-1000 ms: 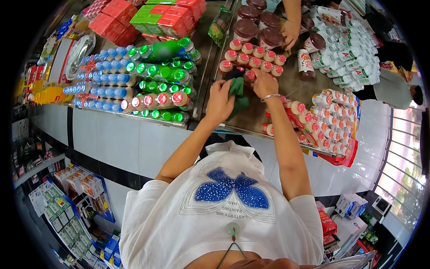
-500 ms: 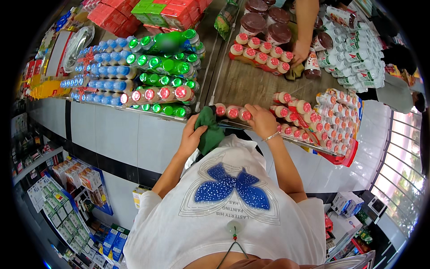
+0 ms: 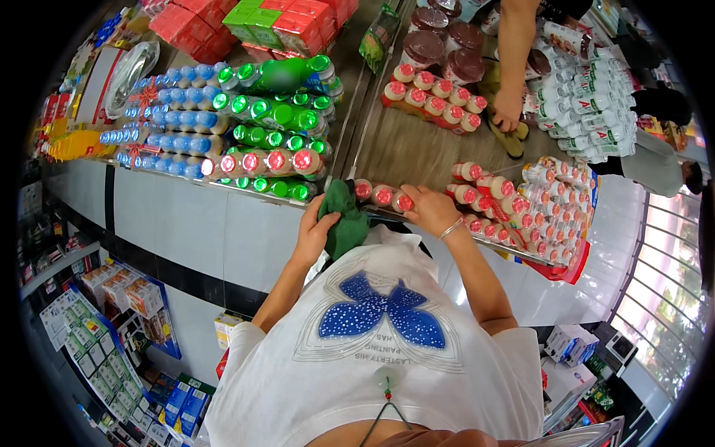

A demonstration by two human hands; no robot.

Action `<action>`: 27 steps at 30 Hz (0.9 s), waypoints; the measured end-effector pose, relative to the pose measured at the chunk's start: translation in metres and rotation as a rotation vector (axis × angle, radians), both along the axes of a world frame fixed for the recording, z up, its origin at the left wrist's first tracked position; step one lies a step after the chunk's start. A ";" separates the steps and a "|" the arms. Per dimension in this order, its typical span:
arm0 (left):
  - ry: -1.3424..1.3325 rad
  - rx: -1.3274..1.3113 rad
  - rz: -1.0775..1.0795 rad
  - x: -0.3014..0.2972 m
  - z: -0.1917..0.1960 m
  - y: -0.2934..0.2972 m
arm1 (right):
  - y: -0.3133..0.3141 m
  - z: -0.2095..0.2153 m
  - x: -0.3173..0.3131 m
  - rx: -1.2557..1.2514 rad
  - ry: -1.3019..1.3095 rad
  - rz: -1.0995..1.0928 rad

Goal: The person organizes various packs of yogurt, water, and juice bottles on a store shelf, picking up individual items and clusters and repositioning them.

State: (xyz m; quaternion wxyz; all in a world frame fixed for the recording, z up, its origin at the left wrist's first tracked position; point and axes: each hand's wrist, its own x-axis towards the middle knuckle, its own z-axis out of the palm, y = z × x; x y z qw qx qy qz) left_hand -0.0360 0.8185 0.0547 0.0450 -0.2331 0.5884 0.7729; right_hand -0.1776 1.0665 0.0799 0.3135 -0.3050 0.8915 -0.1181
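Observation:
My left hand (image 3: 311, 231) is closed around a bunched green cloth (image 3: 344, 223) at the table's near edge. Right beside the cloth stands a short row of small red-capped bottles (image 3: 382, 195). At the row's right end, my right hand (image 3: 433, 211) has its fingers wrapped on the last bottles; its palm hides part of them. More red-capped bottle packs (image 3: 491, 195) stand just right of that hand. Farther back on the table is another red-capped pack (image 3: 432, 100), and near it a co-worker's hand (image 3: 509, 108) touches an olive cloth (image 3: 509, 140).
Green-capped bottles (image 3: 283, 115) and blue-capped bottles (image 3: 186, 119) are stacked to the left. Lidded brown tubs (image 3: 465, 65) and white bottle packs (image 3: 585, 112) stand at the back right. Red cartons (image 3: 302, 30) fill the back left. Boxed goods (image 3: 104, 350) line the lower left.
My hands and the row of bottles shift slightly left. The co-worker's hand comes nearer with the olive cloth, and the brown bottle beside it is gone from that spot.

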 end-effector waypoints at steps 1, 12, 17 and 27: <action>0.009 0.000 0.011 0.002 -0.004 0.000 | 0.005 -0.005 -0.009 -0.100 0.007 -0.005; 0.042 -0.067 0.036 0.017 0.011 0.002 | 0.019 -0.051 -0.161 -0.132 0.680 -0.257; 0.027 0.005 0.077 0.027 0.007 0.002 | 0.023 -0.052 -0.161 -0.192 0.418 -0.206; 0.036 0.015 0.039 0.020 0.008 0.003 | 0.027 -0.036 -0.074 -0.175 0.113 -0.151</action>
